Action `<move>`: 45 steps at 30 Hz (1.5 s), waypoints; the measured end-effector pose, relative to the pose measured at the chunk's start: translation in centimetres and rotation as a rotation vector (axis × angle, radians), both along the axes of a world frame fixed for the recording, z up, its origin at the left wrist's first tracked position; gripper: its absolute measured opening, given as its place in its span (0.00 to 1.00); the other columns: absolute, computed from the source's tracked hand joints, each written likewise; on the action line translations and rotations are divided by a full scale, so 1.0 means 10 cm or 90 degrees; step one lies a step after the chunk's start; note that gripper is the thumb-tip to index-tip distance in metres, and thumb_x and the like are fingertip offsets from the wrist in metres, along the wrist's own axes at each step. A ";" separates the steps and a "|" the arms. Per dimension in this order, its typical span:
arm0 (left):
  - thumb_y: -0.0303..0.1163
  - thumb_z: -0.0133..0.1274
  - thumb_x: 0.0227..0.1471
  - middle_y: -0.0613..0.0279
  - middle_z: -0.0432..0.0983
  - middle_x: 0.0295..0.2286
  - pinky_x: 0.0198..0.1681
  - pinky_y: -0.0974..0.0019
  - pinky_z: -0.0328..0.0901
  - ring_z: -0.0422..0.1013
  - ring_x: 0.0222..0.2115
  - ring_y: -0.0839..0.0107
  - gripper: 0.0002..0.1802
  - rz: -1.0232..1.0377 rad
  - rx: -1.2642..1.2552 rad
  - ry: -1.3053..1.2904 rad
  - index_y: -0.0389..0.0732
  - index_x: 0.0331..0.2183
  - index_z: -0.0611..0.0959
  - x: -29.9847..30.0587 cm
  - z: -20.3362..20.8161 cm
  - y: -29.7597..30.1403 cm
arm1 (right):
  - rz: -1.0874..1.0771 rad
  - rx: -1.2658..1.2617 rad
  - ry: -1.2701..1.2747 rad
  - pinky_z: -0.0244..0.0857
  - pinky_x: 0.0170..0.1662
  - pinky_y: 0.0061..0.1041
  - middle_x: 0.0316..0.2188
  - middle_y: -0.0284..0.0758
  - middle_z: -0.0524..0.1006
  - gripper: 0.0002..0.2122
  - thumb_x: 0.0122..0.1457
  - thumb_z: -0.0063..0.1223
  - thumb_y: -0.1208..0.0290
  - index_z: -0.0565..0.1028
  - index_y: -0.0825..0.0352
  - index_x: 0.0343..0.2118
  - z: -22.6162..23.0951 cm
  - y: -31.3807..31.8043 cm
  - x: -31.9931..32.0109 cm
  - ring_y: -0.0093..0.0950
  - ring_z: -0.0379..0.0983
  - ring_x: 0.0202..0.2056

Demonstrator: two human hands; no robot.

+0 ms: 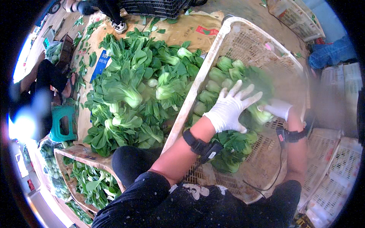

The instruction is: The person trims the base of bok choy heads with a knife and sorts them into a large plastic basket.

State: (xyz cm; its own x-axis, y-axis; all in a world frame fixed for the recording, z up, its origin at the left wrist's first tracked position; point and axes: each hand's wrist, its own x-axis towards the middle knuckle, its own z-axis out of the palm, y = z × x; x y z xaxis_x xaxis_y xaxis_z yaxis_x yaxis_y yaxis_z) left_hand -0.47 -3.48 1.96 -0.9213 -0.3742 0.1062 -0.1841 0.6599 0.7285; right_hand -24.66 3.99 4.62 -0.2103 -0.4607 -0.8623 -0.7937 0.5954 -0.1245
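Observation:
Both my hands wear white gloves and reach into a large, dirt-stained pale plastic crate [195,89] with heads of bok choy in it. My left hand [230,108] is open, its fingers spread over the leaves in the middle. Pale green bok choy bases [218,76] line the crate's left side. My right hand [279,108] is at the right, against the base of one bok choy [261,115]. Its fingers are blurred and partly hidden, so their grip does not show. More bok choy [230,152] lies nearer me, below my left hand.
Left of the crate, a big heap of loose bok choy [133,91] covers brown sheeting [203,19]. A smaller crate of greens [81,154] stands at lower left, near a green stool [62,123]. Pale crates [336,167] are at right. Another person's shoe [119,26] shows beyond the heap.

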 end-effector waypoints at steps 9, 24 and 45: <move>0.37 0.69 0.30 0.59 0.71 0.44 0.52 0.69 0.58 0.66 0.46 0.68 0.45 0.156 0.598 0.193 0.39 0.52 0.68 -0.22 -0.04 -0.07 | -0.008 0.026 0.366 0.66 0.49 0.35 0.48 0.43 0.72 0.28 0.41 0.62 0.61 0.70 0.62 0.49 -1.67 0.50 -1.29 0.39 0.69 0.49; 0.39 0.66 0.18 0.43 0.37 0.61 0.62 0.49 0.38 0.33 0.62 0.45 0.44 0.069 -0.010 0.111 0.47 0.48 0.76 -0.05 0.11 -0.17 | -0.731 -0.330 -0.689 0.71 0.42 0.36 0.40 0.36 0.77 0.28 0.56 0.44 0.43 0.71 0.64 0.48 -0.58 0.47 -0.35 0.32 0.76 0.37; 0.58 0.58 0.37 0.57 0.63 0.51 0.53 0.51 0.58 0.61 0.50 0.63 0.48 0.438 0.695 0.464 0.41 0.55 0.63 0.82 0.24 -0.72 | 0.200 0.117 0.144 0.67 0.45 0.39 0.42 0.42 0.76 0.30 0.43 0.60 0.53 0.70 0.65 0.49 -1.70 1.31 -0.78 0.41 0.72 0.44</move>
State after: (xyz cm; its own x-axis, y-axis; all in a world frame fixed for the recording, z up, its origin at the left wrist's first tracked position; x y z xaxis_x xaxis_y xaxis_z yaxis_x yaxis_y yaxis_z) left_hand 7.68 -10.66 4.31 -0.4034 -0.9013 -0.1579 0.3891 -0.3251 0.8619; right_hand -32.50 17.07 -12.37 -0.2768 -0.3754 -0.8846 -0.9355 0.3156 0.1588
